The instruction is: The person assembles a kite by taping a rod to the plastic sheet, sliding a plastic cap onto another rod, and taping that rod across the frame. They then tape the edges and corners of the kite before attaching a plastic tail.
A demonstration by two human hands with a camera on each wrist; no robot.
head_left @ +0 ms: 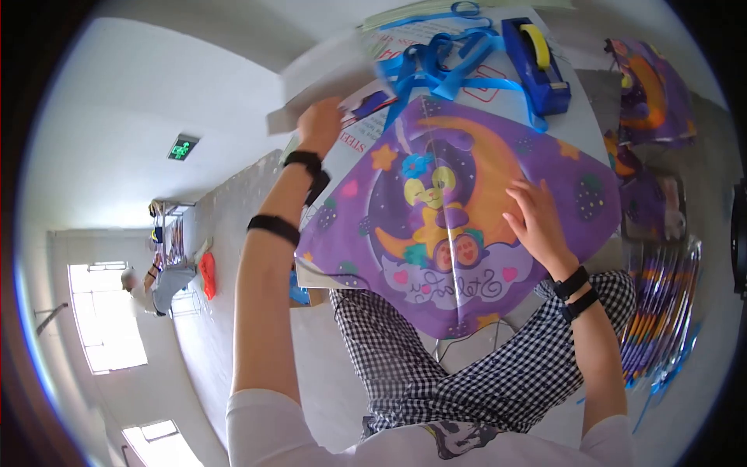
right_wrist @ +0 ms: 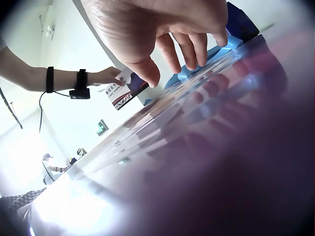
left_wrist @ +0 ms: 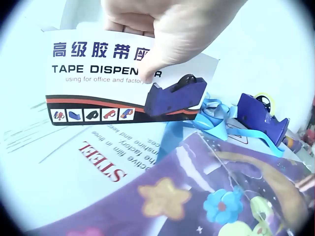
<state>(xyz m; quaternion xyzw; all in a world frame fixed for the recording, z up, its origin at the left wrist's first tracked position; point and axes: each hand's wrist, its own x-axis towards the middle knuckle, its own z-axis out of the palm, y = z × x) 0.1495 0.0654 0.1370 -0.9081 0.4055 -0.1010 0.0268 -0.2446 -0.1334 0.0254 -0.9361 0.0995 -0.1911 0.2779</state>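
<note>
My left hand (head_left: 319,128) grips a white tape dispenser box (left_wrist: 88,73) by its upper edge, the thumb on the printed front and the fingers behind. The box is held up over the far left of the table, beyond a purple diamond-shaped kite (head_left: 576,187) printed with a moon and a cartoon animal. My right hand (head_left: 537,222) is over the right half of the kite, its fingers loosely bent and holding nothing. In the right wrist view, its fingertips (right_wrist: 201,56) are close over the glossy sheet.
Blue ribbon (head_left: 436,66) lies in loops behind the kite, beside a blue tape dispenser (head_left: 548,78) with a yellow-cored roll. White printed sheeting (head_left: 580,117) covers the table. Wrapped colourful packs (head_left: 661,311) stand at the right. Another person (head_left: 167,284) is at the far left.
</note>
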